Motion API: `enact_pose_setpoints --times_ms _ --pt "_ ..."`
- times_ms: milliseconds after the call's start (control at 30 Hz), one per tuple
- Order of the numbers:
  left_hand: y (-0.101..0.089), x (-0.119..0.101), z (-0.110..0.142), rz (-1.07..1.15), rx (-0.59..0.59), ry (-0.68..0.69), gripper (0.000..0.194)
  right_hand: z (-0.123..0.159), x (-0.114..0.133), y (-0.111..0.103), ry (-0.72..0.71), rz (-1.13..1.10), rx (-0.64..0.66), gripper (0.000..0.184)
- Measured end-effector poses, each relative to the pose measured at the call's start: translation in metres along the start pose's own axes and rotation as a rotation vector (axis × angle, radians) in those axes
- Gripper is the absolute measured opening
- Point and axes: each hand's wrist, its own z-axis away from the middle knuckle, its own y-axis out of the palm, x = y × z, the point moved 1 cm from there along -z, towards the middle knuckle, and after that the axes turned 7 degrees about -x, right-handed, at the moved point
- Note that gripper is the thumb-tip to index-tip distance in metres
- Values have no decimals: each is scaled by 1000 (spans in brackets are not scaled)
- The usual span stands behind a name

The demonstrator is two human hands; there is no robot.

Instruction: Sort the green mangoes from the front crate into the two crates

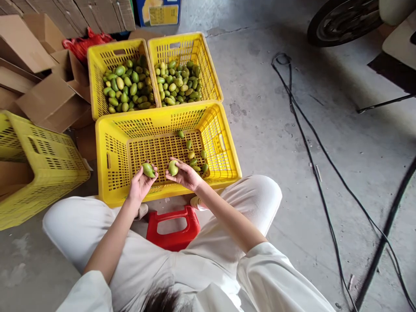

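Note:
My left hand holds a green mango over the near yellow crate. Beside it, my right hand grips a second, paler green mango between thumb and fingers. Both hands are above the near side of this crate, a short way apart. Several loose mangoes lie on its slatted floor, mostly toward the right. Behind it stand two more yellow crates, the left one and the right one, each with a heap of green and yellowish mangoes.
At the left are open cardboard boxes and another yellow crate. A red plastic stool is between my legs. Black cables run across the concrete floor on the right, near a vehicle wheel.

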Motion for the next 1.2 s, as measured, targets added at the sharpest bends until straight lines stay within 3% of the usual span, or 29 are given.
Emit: enact_pose_setpoints --times_ms 67,133,267,367,500,567,733,967,1100,1200 --pt "-1 0 -1 -23 39 13 13 0 -2 -2 -8 29 -34 37" --pt "-3 -1 -2 -43 88 18 17 -1 -3 -5 -6 64 -38 32" --pt "-6 -3 -3 -111 139 -27 16 -2 -4 -7 84 146 37 31" --pt "-4 -5 -3 -108 132 -31 19 -3 -2 -6 63 87 28 33" --pt "-1 -4 -3 -102 70 -34 20 -1 2 -1 58 -15 23 16" --pt "-2 -2 -3 -157 65 -36 21 0 3 1 64 -1 29 20" --pt "-5 3 -4 -249 200 -54 26 1 -2 0 6 70 -41 29" --pt "-2 0 -5 -143 60 -52 17 -3 -1 -4 62 63 -20 29" --pt "0 -5 -3 -118 -27 -83 22 -2 2 -1 72 15 19 24" --pt "-1 -8 -3 -167 -12 -62 21 -1 0 0 39 68 18 24"
